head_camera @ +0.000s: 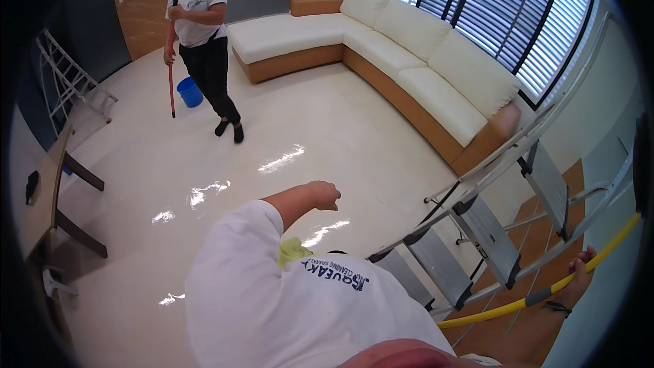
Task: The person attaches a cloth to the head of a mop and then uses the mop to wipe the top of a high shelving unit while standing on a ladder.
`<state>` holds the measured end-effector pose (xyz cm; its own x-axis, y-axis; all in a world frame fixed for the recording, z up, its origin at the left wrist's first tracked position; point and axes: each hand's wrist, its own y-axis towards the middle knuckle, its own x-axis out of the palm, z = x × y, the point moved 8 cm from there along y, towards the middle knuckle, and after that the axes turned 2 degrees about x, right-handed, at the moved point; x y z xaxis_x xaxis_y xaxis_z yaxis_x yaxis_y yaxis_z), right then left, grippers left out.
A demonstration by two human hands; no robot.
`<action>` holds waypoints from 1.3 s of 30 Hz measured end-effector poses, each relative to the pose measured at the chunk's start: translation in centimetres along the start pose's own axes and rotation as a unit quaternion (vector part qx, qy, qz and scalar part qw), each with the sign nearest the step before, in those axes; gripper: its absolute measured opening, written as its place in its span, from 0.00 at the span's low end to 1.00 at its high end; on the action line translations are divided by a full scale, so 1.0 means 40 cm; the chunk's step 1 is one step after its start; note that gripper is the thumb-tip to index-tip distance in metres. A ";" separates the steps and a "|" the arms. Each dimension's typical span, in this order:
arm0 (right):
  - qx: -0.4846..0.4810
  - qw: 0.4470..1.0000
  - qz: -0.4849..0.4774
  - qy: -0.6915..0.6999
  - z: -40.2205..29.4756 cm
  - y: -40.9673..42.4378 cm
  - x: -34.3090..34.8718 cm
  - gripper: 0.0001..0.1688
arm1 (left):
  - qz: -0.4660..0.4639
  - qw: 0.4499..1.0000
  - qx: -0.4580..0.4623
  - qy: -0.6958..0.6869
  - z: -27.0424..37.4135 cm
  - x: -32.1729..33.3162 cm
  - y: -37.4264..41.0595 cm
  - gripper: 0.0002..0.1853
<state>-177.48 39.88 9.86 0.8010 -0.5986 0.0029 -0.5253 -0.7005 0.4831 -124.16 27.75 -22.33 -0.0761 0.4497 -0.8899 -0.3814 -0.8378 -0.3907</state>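
My left hand (324,196) is held out over the glossy floor, its fingers bent and partly hidden from view; no object shows in it. At the right, my right hand (581,273) is wrapped around a yellow pole (490,313) with a grey band, beside an aluminium stepladder (490,245). A dark bracelet is on that wrist. Close to the front of my white shirt hangs a yellow-green cloth (293,251), partly covered by the shirt.
A person (202,25) stands ahead with a red pole (171,76), near a blue bucket (190,93). An L-shaped sofa (409,97) runs below the blinds. Another ladder (66,82) and a table (48,189) stand at the left.
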 end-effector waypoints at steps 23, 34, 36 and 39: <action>-0.014 0.996 -0.062 0.060 0.299 0.409 -0.182 0.18 | 0.012 0.980 -0.183 -0.079 0.206 0.338 -0.271 0.21; -0.027 0.987 -0.154 0.047 0.317 0.365 -0.193 0.12 | 0.076 0.967 -0.234 -0.060 0.267 0.332 -0.454 0.23; -0.020 0.987 -0.152 0.041 0.289 0.318 -0.200 0.12 | 0.061 0.959 -0.266 -0.079 0.287 0.284 -0.468 0.23; -0.014 0.988 -0.141 0.063 0.274 0.298 -0.209 0.13 | 0.041 0.957 -0.274 -0.082 0.265 0.315 -0.440 0.24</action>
<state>-193.58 32.26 5.99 0.9448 -0.3263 -0.0279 -0.2685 -0.8206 0.5046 -128.16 51.44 -24.17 -0.2463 0.3800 -0.8916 0.1697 -0.8888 -0.4257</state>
